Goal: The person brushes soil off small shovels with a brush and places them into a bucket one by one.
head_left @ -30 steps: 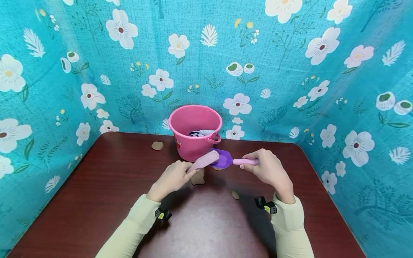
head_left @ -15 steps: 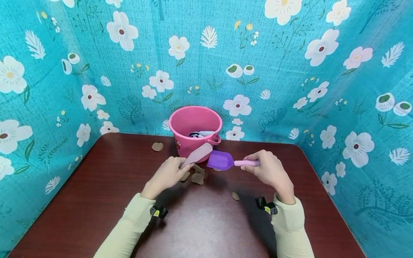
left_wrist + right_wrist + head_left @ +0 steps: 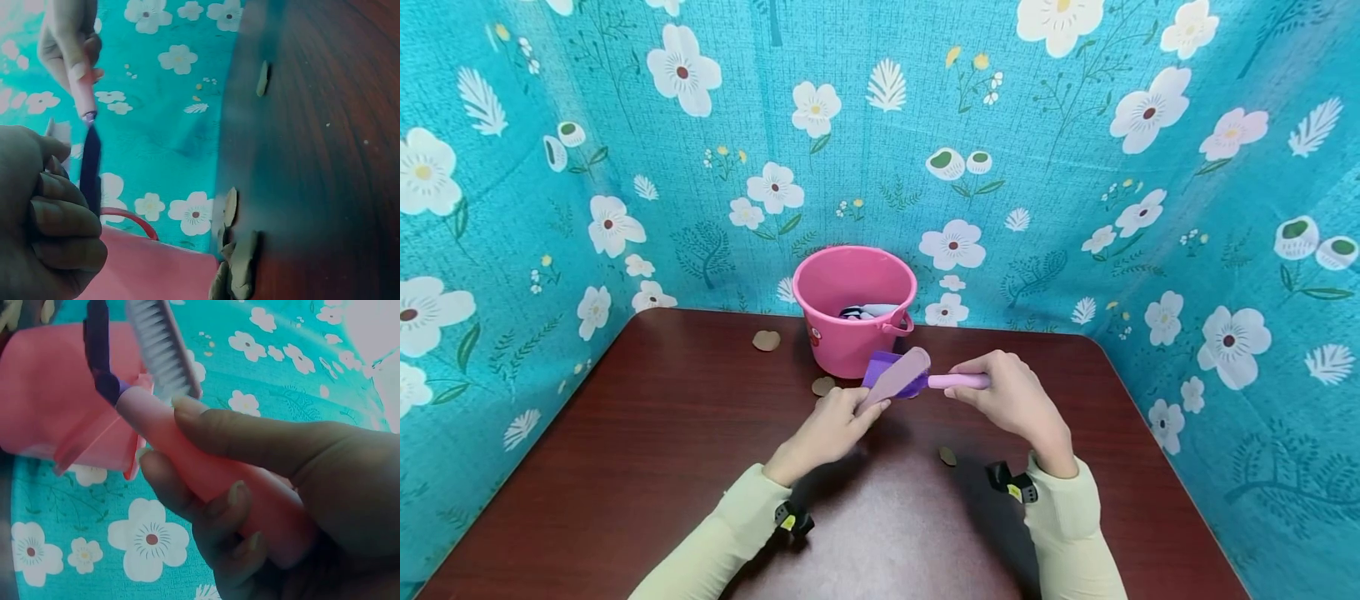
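Observation:
In the head view my left hand [image 3: 823,429] grips a pink brush [image 3: 898,375], which slants across the purple scoop of a small shovel [image 3: 877,365]. The right wrist view shows the brush's white bristles [image 3: 164,347] beside the shovel. My right hand [image 3: 1018,404] holds the shovel by its pink handle [image 3: 200,469], thumb along the top. Both tools are above the table, in front of a pink bucket [image 3: 842,340]. Whether anything lies in the scoop is hidden by the brush. Beneath the tools, several brown flat pieces [image 3: 242,265] cluster near the bucket.
The bucket has striped and pale items [image 3: 868,311] inside and a handle at its right. One brown piece [image 3: 766,340] lies left of the bucket, another [image 3: 947,456] nearer the front. A flowered blue cloth [image 3: 880,167] encloses the dark red table [image 3: 700,433].
The brush first went left off the scoop, then came back right over it. The shovel has shifted slightly left. Some brown pieces by the bucket are now covered in the head view.

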